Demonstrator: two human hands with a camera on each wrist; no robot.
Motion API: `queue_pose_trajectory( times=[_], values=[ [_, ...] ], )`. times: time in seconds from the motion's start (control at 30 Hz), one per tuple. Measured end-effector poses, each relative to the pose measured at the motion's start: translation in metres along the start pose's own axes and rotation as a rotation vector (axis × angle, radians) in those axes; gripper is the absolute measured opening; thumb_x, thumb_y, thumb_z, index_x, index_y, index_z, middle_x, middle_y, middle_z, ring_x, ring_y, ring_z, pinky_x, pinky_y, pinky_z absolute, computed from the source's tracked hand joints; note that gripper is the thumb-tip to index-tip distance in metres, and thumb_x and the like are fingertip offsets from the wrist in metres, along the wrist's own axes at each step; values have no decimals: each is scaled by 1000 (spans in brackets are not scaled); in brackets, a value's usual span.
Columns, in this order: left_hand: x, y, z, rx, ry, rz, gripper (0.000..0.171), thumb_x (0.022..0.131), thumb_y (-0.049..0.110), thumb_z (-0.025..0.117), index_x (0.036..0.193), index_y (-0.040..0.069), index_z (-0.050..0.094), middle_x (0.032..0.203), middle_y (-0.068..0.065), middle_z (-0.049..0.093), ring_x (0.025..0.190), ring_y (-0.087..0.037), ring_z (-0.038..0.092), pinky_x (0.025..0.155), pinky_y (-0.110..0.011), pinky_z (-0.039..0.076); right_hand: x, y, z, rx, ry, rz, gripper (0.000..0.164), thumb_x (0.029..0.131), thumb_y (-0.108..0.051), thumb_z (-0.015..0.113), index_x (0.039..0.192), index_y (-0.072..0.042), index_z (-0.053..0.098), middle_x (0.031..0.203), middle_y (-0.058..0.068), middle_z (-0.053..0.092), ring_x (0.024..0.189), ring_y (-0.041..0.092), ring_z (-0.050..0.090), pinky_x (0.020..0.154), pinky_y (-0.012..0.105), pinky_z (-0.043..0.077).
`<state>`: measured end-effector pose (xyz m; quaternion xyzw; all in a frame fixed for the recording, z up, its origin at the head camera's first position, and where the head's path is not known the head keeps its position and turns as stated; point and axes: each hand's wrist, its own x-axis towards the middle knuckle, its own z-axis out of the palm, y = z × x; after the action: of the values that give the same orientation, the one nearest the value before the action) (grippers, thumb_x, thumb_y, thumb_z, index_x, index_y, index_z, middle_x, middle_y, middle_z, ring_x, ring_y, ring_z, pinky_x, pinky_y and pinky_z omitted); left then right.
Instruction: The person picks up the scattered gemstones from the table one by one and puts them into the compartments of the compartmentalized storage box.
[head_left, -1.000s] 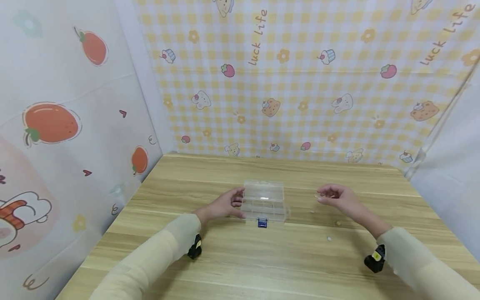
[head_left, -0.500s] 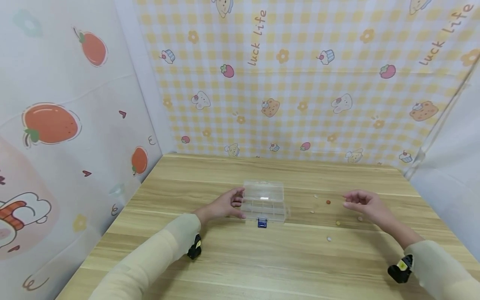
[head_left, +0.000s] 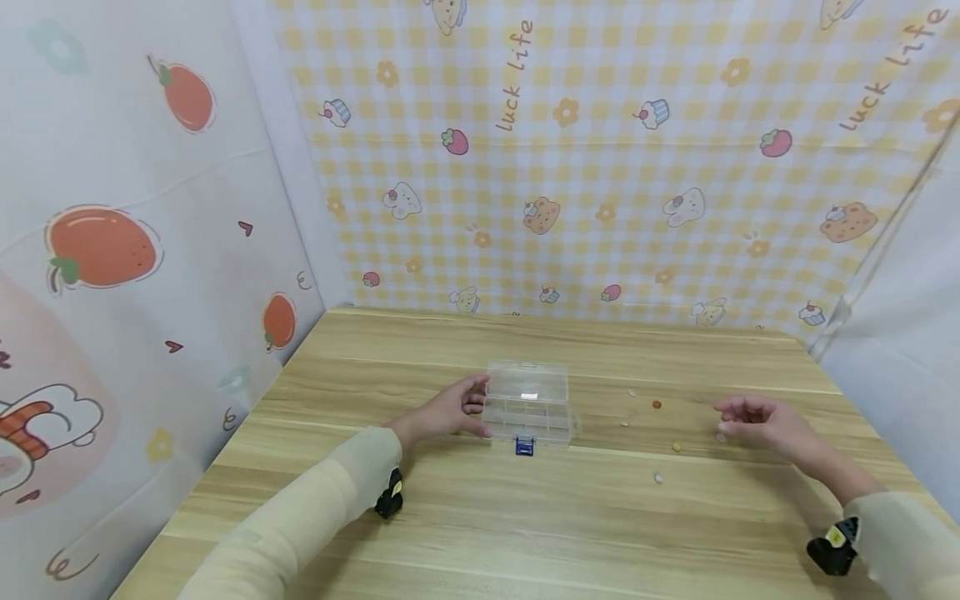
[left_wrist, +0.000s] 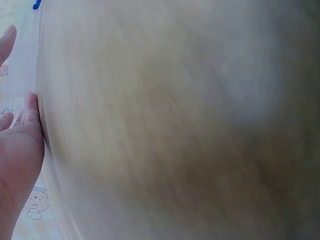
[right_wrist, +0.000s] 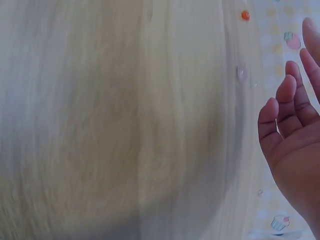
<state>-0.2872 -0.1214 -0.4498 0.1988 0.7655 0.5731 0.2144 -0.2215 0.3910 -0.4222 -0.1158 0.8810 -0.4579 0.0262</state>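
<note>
A clear plastic compartment box (head_left: 551, 421) stands with its lid (head_left: 536, 379) raised, a blue latch (head_left: 524, 447) at its front. My left hand (head_left: 448, 410) holds the box's left side, thumb by the front corner and fingers along the side. Farther right, my right hand (head_left: 768, 427) hovers low with its fingers loosely bent and apart from the thumb. A pale pinkish stone (head_left: 722, 437) lies right by its thumb. In the right wrist view, that pale stone (right_wrist: 242, 73) is on the table beyond the parted fingers (right_wrist: 286, 90).
Between box and right hand lie an orange-red stone (head_left: 657, 404), a yellow stone (head_left: 677, 447), a white stone (head_left: 657, 477) and small pale stones (head_left: 632, 392). The wooden table (head_left: 480, 525) meets a checked cloth (head_left: 600, 250) behind and a printed cloth (head_left: 187, 317) at left.
My right hand has moved right and toward me, away from the small pale stone at the back, to the pinkish stone. The left hand and the box have stayed put.
</note>
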Motion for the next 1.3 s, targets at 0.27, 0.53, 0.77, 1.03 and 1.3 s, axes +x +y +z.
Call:
queue_pose_trajectory(
  times=[0.27,0.53,0.77,1.03,1.3],
  values=[
    [1,0,1,1,-1,0,98,75,1,82,153,1,22,148,-18,36,130,-32,42,108,-36,39,-1,15,-5,-23,-44,27,38,89,-12,71,118,10,59,94,6,64,80,11,57,64,26,52],
    [1,3,1,5,-2,-7,99,75,0,82,153,2,22,148,-17,37,130,-32,42,108,-36,38,-1,25,-5,-4,-81,40,37,90,-11,70,117,10,59,97,6,64,83,10,57,65,24,52],
    [1,5,2,19,-2,-7,98,75,1,83,153,3,22,149,-17,36,130,-32,42,108,-36,39,1,32,-4,-43,-85,34,35,88,-12,72,115,8,62,95,6,63,80,9,55,65,22,50],
    [1,2,1,16,0,-8,99,75,1,82,153,3,22,149,-17,36,130,-32,42,108,-36,38,4,36,-3,-33,-94,46,35,86,-12,74,113,7,64,92,6,62,76,10,52,61,24,47],
    [1,2,1,13,16,-21,98,75,0,82,153,3,23,149,-16,36,130,-31,42,108,-35,38,7,37,-4,-48,-119,58,37,86,-14,75,115,7,64,91,6,61,75,10,51,60,24,47]
  ],
)
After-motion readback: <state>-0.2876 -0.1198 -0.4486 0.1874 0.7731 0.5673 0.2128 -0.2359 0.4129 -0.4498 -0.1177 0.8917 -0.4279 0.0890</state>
